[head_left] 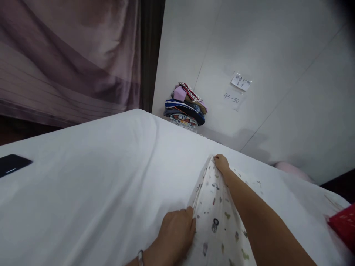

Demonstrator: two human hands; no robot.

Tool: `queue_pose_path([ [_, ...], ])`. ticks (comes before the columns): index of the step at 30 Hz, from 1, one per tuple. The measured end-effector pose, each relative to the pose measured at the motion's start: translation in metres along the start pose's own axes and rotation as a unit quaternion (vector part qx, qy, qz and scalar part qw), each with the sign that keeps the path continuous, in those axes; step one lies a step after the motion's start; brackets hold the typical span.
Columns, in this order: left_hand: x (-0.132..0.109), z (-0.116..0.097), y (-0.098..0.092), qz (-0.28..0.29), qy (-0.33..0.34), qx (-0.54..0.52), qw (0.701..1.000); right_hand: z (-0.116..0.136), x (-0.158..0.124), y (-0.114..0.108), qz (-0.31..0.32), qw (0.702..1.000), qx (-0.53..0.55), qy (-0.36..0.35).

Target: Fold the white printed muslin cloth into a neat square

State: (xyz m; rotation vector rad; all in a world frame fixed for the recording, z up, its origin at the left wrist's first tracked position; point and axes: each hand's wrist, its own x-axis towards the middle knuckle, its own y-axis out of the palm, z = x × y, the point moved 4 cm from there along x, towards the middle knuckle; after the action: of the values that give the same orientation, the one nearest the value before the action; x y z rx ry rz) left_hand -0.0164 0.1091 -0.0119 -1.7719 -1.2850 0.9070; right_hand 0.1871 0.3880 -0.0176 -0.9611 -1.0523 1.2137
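Note:
A thin white cloth [219,218] printed with small grey and green figures lies over the white-covered surface, lifted along its left edge. Its far corner is pinched in my right hand [222,164], with the arm stretched forward. Lower down, my left hand [177,232] is closed on the same left edge, nearer to me. A band circles my left wrist. Between the two hands the edge runs taut. The near end of the cloth passes out of the frame at the bottom.
Against the wall stands a stack of folded clothes [185,107]. Paper labels [240,82] are stuck on the wall. A dark flat device [13,164] rests at the left. Something red [344,225] is at the right edge. A pinkish curtain [83,55] hangs at the far left.

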Motion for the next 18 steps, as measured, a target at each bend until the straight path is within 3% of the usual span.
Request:
queue_pose_path([
  [13,-0.0002,-0.0016,-0.0039,-0.003,-0.009,0.012,1.000,-0.0047,-0.0034,-0.0051,0.028,0.997,-0.010,-0.070],
  [18,-0.0006,-0.0025,-0.0051,0.001,-0.008,0.014,1.000,-0.0077,-0.0042,-0.0085,-0.003,0.998,-0.006,-0.068],
])
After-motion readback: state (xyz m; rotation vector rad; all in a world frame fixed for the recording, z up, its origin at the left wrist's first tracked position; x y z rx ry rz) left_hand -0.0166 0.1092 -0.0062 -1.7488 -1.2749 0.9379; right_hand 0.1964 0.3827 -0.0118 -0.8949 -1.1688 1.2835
